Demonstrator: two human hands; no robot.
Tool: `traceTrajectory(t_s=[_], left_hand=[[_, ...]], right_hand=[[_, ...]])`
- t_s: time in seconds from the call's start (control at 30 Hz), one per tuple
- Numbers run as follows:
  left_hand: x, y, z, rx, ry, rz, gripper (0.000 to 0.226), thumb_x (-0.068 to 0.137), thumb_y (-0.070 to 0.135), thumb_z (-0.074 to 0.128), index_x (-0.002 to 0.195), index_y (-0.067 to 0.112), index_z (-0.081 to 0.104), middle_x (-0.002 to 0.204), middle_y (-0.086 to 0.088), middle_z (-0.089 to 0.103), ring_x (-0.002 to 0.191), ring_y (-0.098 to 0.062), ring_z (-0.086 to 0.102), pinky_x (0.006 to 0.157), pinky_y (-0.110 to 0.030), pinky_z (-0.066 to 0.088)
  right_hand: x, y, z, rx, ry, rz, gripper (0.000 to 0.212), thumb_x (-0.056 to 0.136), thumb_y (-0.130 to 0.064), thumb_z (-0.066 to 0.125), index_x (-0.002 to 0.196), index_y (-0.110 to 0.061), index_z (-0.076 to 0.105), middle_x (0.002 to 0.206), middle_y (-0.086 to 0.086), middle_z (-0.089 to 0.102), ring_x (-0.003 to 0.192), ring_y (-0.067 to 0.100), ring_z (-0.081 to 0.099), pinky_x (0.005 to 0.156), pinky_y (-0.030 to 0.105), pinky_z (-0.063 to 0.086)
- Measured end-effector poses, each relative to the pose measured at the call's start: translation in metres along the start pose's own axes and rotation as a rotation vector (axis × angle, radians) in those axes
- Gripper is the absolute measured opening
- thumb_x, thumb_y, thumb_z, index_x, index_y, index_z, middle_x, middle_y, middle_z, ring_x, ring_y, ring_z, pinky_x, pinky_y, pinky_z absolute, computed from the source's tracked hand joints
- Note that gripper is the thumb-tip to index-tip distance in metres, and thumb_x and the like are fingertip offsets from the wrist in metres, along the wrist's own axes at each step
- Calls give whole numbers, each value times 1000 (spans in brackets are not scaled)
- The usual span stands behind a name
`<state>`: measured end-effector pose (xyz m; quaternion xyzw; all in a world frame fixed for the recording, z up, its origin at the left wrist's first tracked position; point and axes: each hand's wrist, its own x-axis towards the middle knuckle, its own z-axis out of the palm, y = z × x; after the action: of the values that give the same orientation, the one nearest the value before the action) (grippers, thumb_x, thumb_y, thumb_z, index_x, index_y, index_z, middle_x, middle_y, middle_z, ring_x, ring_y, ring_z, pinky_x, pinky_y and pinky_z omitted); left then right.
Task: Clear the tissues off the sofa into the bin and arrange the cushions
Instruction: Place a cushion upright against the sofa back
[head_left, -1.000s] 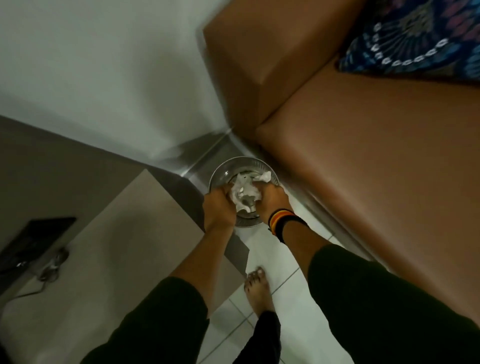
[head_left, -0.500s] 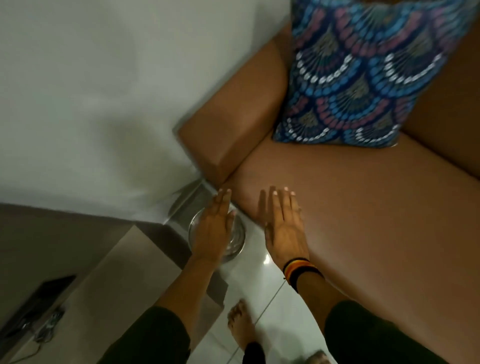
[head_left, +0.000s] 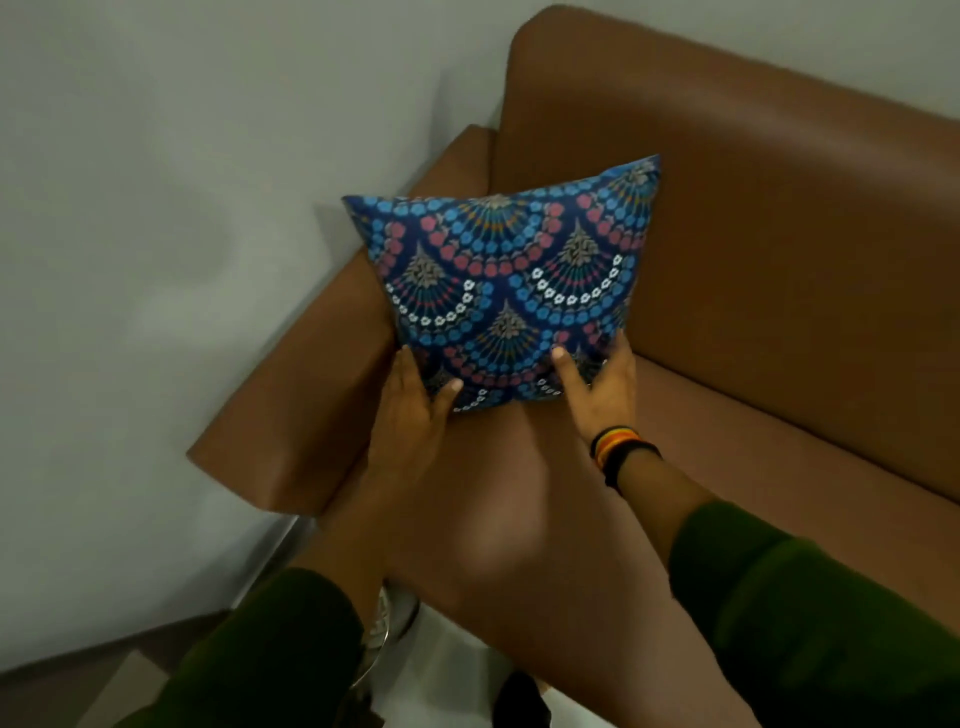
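Note:
A blue patterned cushion (head_left: 511, 280) stands in the sofa's left corner, leaning on the armrest and backrest. My left hand (head_left: 410, 410) grips its lower left corner, thumb on the front. Its lower right corner is held by my right hand (head_left: 602, 387), which wears striped wristbands. The brown leather sofa (head_left: 779, 291) fills the right side of the view. A round metal bin (head_left: 387, 631) with white tissue inside shows partly on the floor beside the sofa, mostly hidden by my left sleeve.
A white wall (head_left: 156, 234) runs along the left of the sofa's armrest (head_left: 291, 415). A low beige surface (head_left: 124, 691) sits at the bottom left. White floor tiles (head_left: 447, 670) show beside the bin.
My hands left the bin after dropping the tissues, rose over the seat, and now hold the cushion's lower corners. The view swung up from the floor to the sofa corner.

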<state>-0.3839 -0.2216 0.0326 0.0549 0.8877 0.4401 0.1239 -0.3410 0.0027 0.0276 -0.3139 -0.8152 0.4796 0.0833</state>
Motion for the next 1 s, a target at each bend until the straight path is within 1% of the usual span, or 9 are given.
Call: traceTrajectory(t_s=[0.13,0.3,0.4,0.47,0.53,0.6,0.67,0.9,1.0], left_hand=[[41,10,22,-170,156,-69,95,88,55,71,162,23,20,164,-5,35,152,-27,35,124,-51,34],[69,5,27,-266,168,-176,117,65,76,76,157,22,29,160,-4,39,147,-28,42,119,-48,42],[70,11,26,-307,140,-155,109,69,66,82,155,23,31,157,0,45,143,-25,48,112,-39,47],[56,18,28,-295,104,-132,101,73,58,84,153,25,32,154,2,47,141,-24,50,106,-34,47],[35,29,32,-263,41,-84,95,75,56,84,150,24,36,152,1,49,140,-24,50,109,-39,48],[16,47,42,-234,-18,-11,90,74,53,86,146,20,44,148,-2,55,138,-24,54,110,-49,51],[-1,70,61,-227,-65,70,87,71,50,89,143,20,50,143,0,62,132,-22,60,108,-48,53],[-19,135,150,-245,-260,71,96,68,54,90,144,15,46,144,-6,57,132,-27,58,107,-52,53],[-14,151,189,-229,-298,76,96,69,52,90,144,15,44,144,-6,56,132,-26,58,107,-51,54]], right_hand=[[59,-9,-16,169,-15,32,102,72,-68,71,150,-20,25,152,3,40,135,26,44,110,48,42],[94,-14,-22,332,-102,152,108,60,-67,80,146,-28,28,139,-4,51,120,22,56,102,40,49],[88,-16,-34,375,-130,132,95,56,-65,84,135,-33,40,117,-15,61,89,3,69,71,23,58],[69,-11,-50,390,-120,103,80,58,-60,86,123,-35,46,100,-21,63,63,-7,68,50,12,53],[39,3,-70,425,-66,102,73,59,-54,88,118,-35,49,100,-19,65,69,-6,69,58,18,58],[9,22,-96,471,6,139,77,60,-48,89,124,-31,50,116,-11,65,98,8,68,84,34,58],[-17,44,-125,498,89,174,82,62,-47,89,130,-29,48,125,-8,63,110,17,63,93,39,54],[-36,91,-220,461,317,213,77,61,-52,88,125,-34,49,122,-9,64,107,15,65,88,38,58],[-25,114,-245,441,363,234,83,59,-55,87,129,-29,49,124,-4,65,109,22,66,89,46,58]])
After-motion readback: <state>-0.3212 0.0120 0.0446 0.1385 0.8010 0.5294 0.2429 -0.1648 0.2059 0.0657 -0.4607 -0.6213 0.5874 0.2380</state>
